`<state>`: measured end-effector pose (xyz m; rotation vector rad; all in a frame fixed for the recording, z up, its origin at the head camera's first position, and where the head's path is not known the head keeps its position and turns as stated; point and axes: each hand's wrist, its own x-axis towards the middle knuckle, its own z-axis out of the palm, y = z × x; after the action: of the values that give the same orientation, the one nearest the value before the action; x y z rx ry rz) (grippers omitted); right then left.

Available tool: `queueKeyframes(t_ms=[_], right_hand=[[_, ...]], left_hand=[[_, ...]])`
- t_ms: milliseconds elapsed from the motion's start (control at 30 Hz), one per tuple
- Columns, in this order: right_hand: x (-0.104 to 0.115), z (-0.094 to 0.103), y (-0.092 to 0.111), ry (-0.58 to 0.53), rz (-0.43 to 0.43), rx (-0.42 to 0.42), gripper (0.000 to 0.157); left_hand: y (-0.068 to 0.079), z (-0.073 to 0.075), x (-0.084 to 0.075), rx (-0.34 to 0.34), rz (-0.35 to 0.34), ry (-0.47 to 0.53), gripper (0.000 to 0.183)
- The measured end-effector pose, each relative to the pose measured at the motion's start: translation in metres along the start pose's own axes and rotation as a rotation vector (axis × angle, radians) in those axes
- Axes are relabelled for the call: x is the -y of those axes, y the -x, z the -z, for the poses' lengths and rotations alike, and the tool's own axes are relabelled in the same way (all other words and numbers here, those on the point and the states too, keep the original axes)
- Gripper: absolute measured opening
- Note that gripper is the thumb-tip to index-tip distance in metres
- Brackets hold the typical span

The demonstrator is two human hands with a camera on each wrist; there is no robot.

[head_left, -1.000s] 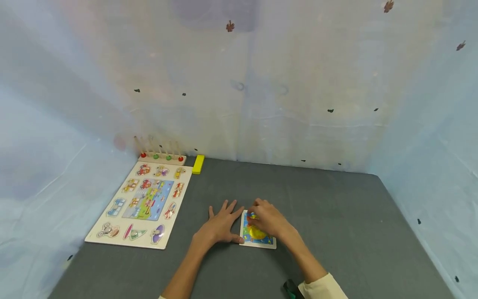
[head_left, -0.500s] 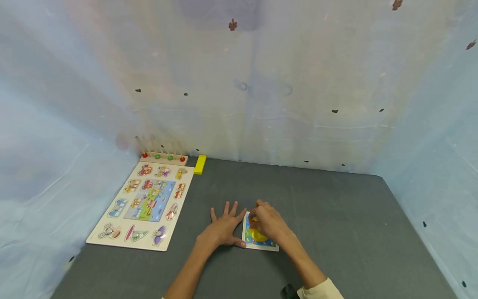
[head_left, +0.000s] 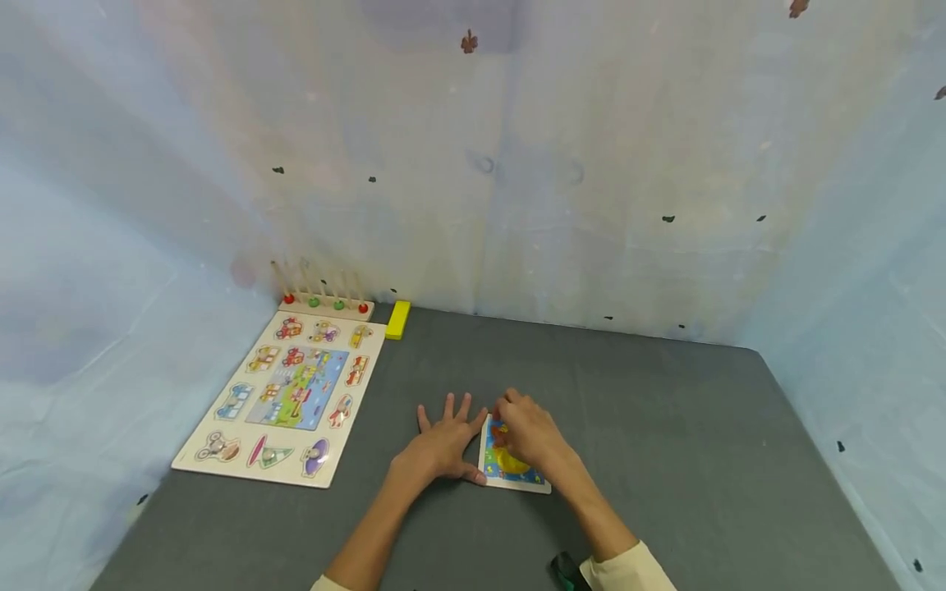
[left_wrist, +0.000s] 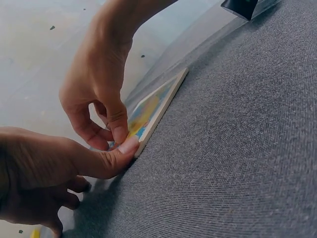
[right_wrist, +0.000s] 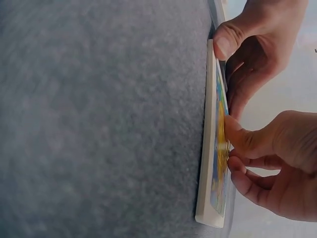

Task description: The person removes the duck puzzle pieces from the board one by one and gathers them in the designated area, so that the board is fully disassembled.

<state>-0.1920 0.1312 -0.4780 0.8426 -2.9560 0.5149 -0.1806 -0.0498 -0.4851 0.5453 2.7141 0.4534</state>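
Note:
A small framed picture puzzle (head_left: 523,487) lies flat on the grey table, with a blue picture and a yellow piece (head_left: 512,462) in it. My left hand (head_left: 439,450) rests at its left side with fingers spread on the table; the thumb (left_wrist: 130,146) presses on the frame's corner. My right hand (head_left: 534,433) is over the puzzle with curled fingers. In the right wrist view, its thumb (right_wrist: 242,138) and fingertips pinch at the yellow piece on the puzzle's surface. The right hand hides part of the picture.
To the left lies a large wooden puzzle board (head_left: 310,478) with several picture pieces. Behind it stands a peg rack (head_left: 325,308) with red and green beads, beside a yellow block (head_left: 397,320). A black object (head_left: 565,570) sits near the right sleeve.
The head view has shifted slightly. Both hands stay at the small puzzle, and the right fingers make only slight movements over it.

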Motion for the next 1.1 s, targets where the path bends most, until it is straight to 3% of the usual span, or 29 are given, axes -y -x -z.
queueKeyframes(t_ms=[600, 867, 1000, 1100], right_hand=[[0.004, 0.001, 0.002, 0.023, 0.050, -0.085, 0.036], [-0.002, 0.010, 0.006, -0.242, 0.014, -0.036, 0.012], [-0.011, 0.023, 0.006, -0.318, 0.032, -0.098, 0.008], [-0.023, 0.037, 0.009, -0.365, -0.009, -0.163, 0.009]], left_hand=[[0.001, -0.001, 0.000, 0.008, 0.009, 0.027, 0.104], [0.003, 0.000, 0.002, 0.024, -0.002, 0.043, 0.104], [0.004, 0.001, 0.003, 0.021, 0.004, 0.055, 0.104], [0.003, 0.002, 0.003, 0.010, -0.011, 0.056, 0.104]])
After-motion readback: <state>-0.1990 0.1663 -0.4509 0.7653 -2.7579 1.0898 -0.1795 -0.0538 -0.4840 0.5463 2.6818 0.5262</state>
